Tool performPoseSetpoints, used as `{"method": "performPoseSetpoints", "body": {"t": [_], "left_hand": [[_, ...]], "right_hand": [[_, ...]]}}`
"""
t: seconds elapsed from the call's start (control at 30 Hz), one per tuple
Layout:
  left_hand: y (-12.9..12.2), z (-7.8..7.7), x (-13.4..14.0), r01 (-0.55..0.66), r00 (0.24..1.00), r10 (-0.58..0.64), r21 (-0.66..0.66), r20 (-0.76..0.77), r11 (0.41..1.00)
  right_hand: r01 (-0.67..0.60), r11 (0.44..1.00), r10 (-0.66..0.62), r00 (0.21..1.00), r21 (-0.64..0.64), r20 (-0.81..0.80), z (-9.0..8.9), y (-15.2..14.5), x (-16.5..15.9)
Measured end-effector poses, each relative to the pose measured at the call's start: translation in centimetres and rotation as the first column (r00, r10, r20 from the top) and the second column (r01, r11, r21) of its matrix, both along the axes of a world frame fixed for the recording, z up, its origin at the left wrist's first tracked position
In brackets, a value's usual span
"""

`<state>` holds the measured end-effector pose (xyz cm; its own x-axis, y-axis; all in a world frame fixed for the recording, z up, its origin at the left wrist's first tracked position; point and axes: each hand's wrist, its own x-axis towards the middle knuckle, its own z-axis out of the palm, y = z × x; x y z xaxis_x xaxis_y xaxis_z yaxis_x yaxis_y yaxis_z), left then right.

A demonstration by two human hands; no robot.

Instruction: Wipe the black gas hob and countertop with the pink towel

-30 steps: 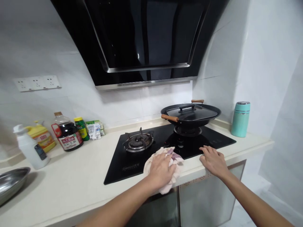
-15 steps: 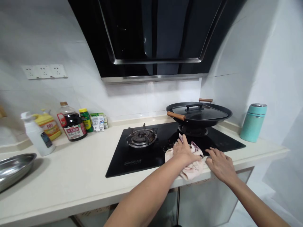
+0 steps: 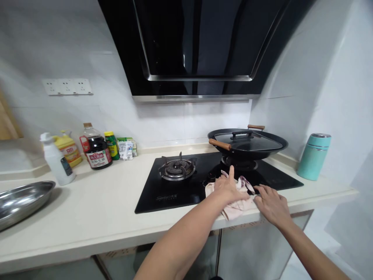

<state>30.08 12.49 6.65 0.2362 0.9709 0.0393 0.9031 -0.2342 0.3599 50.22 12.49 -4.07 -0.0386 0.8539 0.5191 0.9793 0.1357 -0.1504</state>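
Note:
My left hand (image 3: 227, 190) presses on a crumpled pale pink cloth (image 3: 234, 210) with dark purplish patches, at the front edge of the black gas cooktop (image 3: 186, 200). One finger points up and away from the cloth; the other fingertips are partly hidden in its folds. To the right, my right hand (image 3: 271, 203) lies with fingers stretched out over the cooktop's front edge and the counter, holding nothing. Behind both hands, a black wok (image 3: 274, 147) with wooden handles sits on the right burner under a glass lid (image 3: 247, 140).
The left burner (image 3: 177, 168) is uncovered. A turquoise flask (image 3: 314, 157) stands at the right. Along the left are a metal basin (image 3: 23, 200), a white spray bottle (image 3: 56, 159), a yellow jug (image 3: 68, 149), a dark sauce bottle (image 3: 97, 149) and a green container (image 3: 112, 145). A range hood (image 3: 192, 46) hangs above.
The view has turned slightly left, so the counter items sit farther right in the picture. My left hand stays on the cloth, and my right hand keeps its place.

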Motion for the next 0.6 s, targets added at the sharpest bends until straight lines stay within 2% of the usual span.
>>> {"method": "performPoseSetpoints", "body": {"t": [0.23, 0.3, 0.47, 0.6], "left_hand": [[-4.3, -1.6, -0.4, 0.058, 0.998, -0.058, 0.035, 0.004, 0.998], [-5.5, -2.4, -0.6, 0.108, 0.994, -0.108, 0.052, 0.012, 0.993], [-7.1, -4.9, -2.3, 0.258, 0.966, -0.259, 0.171, -0.017, 0.951], [-8.2, -6.1, -5.2, 0.27, 0.962, -0.266, 0.314, -0.057, 0.91]], "right_hand": [[0.004, 1.0, -0.004, 1.0, 0.007, 0.01, -0.6, 0.2, 0.4], [-0.006, 1.0, 0.006, 1.0, 0.019, 0.013, -0.9, 0.5, 0.8], [-0.026, 1.0, 0.025, 0.997, 0.011, 0.073, -1.4, 1.0, 1.9], [-0.004, 0.999, 0.007, 0.999, -0.049, 0.049, -1.0, 1.1, 2.0]]}}
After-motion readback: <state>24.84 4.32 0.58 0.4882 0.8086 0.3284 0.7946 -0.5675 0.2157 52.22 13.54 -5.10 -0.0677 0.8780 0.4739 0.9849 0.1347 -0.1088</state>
